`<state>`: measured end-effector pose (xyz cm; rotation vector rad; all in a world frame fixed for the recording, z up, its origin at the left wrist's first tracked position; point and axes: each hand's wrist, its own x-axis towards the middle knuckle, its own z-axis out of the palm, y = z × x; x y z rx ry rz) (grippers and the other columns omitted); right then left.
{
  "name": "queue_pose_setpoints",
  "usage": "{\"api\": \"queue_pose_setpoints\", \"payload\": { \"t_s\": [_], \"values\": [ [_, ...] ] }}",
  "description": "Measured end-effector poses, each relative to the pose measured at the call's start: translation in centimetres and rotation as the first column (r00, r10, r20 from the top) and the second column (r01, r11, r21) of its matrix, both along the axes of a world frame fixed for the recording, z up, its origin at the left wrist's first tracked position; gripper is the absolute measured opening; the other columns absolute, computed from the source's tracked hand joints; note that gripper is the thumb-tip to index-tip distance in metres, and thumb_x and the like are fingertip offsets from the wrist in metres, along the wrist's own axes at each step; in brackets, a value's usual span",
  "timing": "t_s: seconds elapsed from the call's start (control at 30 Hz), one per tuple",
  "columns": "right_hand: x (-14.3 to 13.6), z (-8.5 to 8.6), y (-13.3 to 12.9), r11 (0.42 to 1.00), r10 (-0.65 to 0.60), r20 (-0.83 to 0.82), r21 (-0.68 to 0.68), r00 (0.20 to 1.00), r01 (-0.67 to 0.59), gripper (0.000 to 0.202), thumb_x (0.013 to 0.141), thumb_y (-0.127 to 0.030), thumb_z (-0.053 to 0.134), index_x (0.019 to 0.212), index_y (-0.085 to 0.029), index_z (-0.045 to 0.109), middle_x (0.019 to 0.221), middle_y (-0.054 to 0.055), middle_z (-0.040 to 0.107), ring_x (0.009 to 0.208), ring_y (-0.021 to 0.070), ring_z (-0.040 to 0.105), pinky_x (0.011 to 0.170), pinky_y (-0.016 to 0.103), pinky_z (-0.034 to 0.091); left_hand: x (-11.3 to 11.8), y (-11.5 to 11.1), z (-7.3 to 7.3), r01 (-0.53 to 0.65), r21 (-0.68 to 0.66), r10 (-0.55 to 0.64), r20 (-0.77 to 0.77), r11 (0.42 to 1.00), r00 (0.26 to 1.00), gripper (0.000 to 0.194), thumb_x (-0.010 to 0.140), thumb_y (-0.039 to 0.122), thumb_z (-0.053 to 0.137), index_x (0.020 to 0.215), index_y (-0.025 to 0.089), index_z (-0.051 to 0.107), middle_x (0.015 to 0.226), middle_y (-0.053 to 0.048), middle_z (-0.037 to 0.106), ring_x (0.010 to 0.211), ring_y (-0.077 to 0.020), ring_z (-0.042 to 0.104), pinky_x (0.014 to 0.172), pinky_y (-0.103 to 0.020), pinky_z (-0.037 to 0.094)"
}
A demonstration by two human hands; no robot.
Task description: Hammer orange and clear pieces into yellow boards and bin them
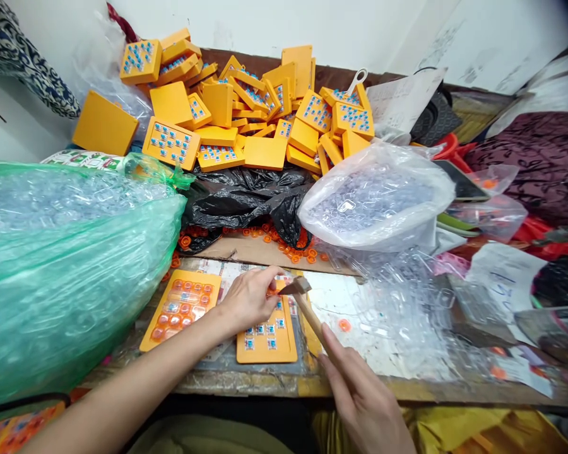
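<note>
My right hand point(360, 384) is wrapped round the wooden handle of a small hammer point(312, 318). Its metal head is over the far right part of a yellow panel point(260, 354) with blue-and-clear switch-like pieces set in it. My left hand point(252, 297) reaches over the same panel, fingers pinched close to the hammer head; what they hold is mostly hidden, with a bit of orange by the fingertips. To the left lies a second yellow panel point(147, 334), mostly covered with orange rings and clear caps.
Many yellow panels point(265, 153) are heaped at the back. A green bag point(99, 271) of clear parts fills the left; a white bag point(373, 236) of them stands right. Loose clear caps point(397, 328) and an orange ring point(344, 325) lie on the bench. Black plastic point(246, 195) sits behind.
</note>
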<state>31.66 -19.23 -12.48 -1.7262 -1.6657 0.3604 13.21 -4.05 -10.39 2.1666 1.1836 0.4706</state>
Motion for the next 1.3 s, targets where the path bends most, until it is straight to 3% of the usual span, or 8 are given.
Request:
{"api": "queue_pose_setpoints", "payload": {
  "t_s": [0.17, 0.3, 0.43, 0.57, 0.77, 0.97, 1.13, 1.3],
  "values": [
    [-0.1, -1.7, 0.0, 0.976, -0.182, -0.210, -0.153, 0.961, 0.152, 0.044, 0.087, -0.042, 0.058, 0.128, -0.026, 0.062, 0.130, 0.004, 0.064, 0.118, 0.0245, 0.061, 0.097, 0.032, 0.050, -0.3, 1.2, 0.3, -0.002, -0.027, 0.001, -0.021, 1.000, 1.000, 0.043, 0.077, 0.024, 0.067, 0.120, 0.019, 0.060, 0.094, -0.005, 0.072, 0.083, -0.0206, 0.068, 0.076, -0.031, 0.054],
    [-0.7, -1.8, 0.4, 0.922, -0.382, -0.411, -0.224, 0.828, 0.315, 0.053, 0.082, -0.049, 0.062, 0.128, -0.022, 0.062, 0.137, 0.003, 0.058, 0.129, 0.0281, 0.050, 0.109, 0.041, 0.038, -0.7, 5.6, -0.1, -0.124, 0.043, 0.126, -0.054, 0.991, 0.990, 0.029, 0.083, 0.025, 0.062, 0.109, 0.013, 0.067, 0.107, -0.011, 0.071, 0.095, -0.0222, 0.066, 0.088, -0.032, 0.052],
    [-0.2, -1.7, 0.5, 0.919, -0.390, -0.432, -0.231, 0.813, 0.318, 0.056, 0.077, -0.048, 0.068, 0.126, -0.022, 0.064, 0.132, 0.005, 0.062, 0.126, 0.0313, 0.052, 0.104, 0.043, 0.044, -0.2, 9.8, -0.8, -0.178, 0.107, 0.189, -0.112, 0.978, 0.976, 0.025, 0.084, 0.013, 0.054, 0.102, 0.013, 0.071, 0.115, -0.013, 0.068, 0.110, -0.0263, 0.062, 0.100, -0.037, 0.045],
    [-0.1, -1.8, 0.4, 0.915, -0.398, -0.422, -0.240, 0.814, 0.324, 0.056, 0.077, -0.048, 0.067, 0.126, -0.021, 0.064, 0.136, 0.006, 0.058, 0.128, 0.0317, 0.050, 0.108, 0.044, 0.040, 0.8, 10.8, -1.0, -0.166, 0.084, 0.177, -0.147, 0.983, 0.973, 0.022, 0.081, 0.010, 0.056, 0.091, 0.015, 0.075, 0.102, -0.011, 0.073, 0.101, -0.0258, 0.066, 0.094, -0.035, 0.049],
    [-1.1, -1.6, -0.3, 0.912, -0.410, -0.444, -0.220, 0.797, 0.346, 0.056, 0.082, -0.047, 0.064, 0.131, -0.021, 0.059, 0.139, 0.003, 0.054, 0.130, 0.0282, 0.048, 0.112, 0.042, 0.034, -0.4, 5.2, 0.2, -0.077, 0.061, 0.080, -0.050, 0.995, 0.996, 0.037, 0.080, 0.009, 0.057, 0.116, 0.015, 0.065, 0.098, -0.007, 0.073, 0.093, -0.0198, 0.068, 0.088, -0.031, 0.052],
    [0.2, -1.7, -1.4, 0.998, -0.070, -0.192, -0.016, 0.979, 0.069, 0.041, 0.085, -0.027, 0.065, 0.126, -0.027, 0.063, 0.127, 0.000, 0.064, 0.111, 0.0227, 0.065, 0.097, 0.029, 0.051, -2.7, -2.7, -0.2, -0.012, 0.083, 0.000, 0.139, 0.996, 0.990, 0.046, 0.082, 0.010, 0.056, 0.128, 0.012, 0.054, 0.101, -0.011, 0.069, 0.093, -0.0225, 0.065, 0.087, -0.039, 0.054],
    [0.1, -0.5, -1.7, 0.989, 0.082, -0.040, 0.125, 0.996, -0.076, 0.063, 0.086, -0.012, 0.062, 0.139, -0.041, 0.045, 0.128, -0.008, 0.064, 0.104, 0.0163, 0.069, 0.091, 0.022, 0.054, -2.3, -4.2, -0.7, 0.027, 0.053, -0.033, 0.124, 0.998, 0.992, 0.054, 0.083, 0.007, 0.053, 0.137, 0.009, 0.046, 0.100, -0.015, 0.068, 0.092, -0.0259, 0.066, 0.083, -0.042, 0.055],
    [0.1, -0.3, -2.2, 0.979, 0.190, 0.045, 0.066, 0.981, -0.193, 0.060, 0.088, -0.011, 0.057, 0.142, -0.033, 0.044, 0.123, 0.000, 0.068, 0.101, 0.0171, 0.070, 0.080, 0.016, 0.056, -2.1, -4.4, -1.3, -0.011, 0.036, 0.005, 0.143, 0.999, 0.990, 0.059, 0.082, 0.007, 0.053, 0.139, 0.011, 0.042, 0.098, -0.013, 0.068, 0.091, -0.0262, 0.065, 0.082, -0.044, 0.055]
  ]
}}
